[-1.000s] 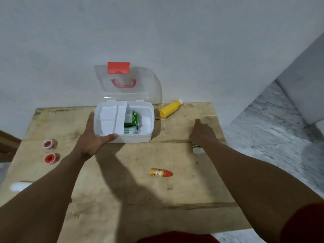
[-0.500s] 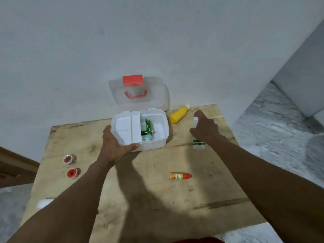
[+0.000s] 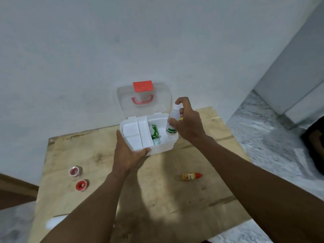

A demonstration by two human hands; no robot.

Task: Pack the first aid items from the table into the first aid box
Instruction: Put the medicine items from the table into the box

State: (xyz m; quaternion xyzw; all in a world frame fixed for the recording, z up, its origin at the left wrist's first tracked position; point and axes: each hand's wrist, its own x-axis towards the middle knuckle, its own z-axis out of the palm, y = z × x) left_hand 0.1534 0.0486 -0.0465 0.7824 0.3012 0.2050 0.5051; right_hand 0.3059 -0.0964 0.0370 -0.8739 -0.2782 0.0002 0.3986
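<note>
The white first aid box (image 3: 163, 148) stands open at the back of the wooden table (image 3: 157, 190), its clear lid (image 3: 157, 104) with red latch and handle raised. A green pack (image 3: 155, 132) lies inside, beside a white tray insert. My left hand (image 3: 128, 151) grips the box's front left corner. My right hand (image 3: 187, 123) holds a white bottle with a green label (image 3: 172, 120) upright over the box's right compartment, its base at the rim. A small orange bottle with a red cap (image 3: 192, 176) lies on the table to the right.
Two tape rolls with red cores (image 3: 75, 171) (image 3: 82, 185) sit at the table's left. A white object (image 3: 54, 222) lies near the front left edge, partly behind my left arm. A white wall stands right behind the box. Marble floor (image 3: 263, 137) is to the right.
My right hand picked the white bottle up from the table and carried it left to the box. The left hand stays on the box. The yellow bottle is now hidden behind my right hand.
</note>
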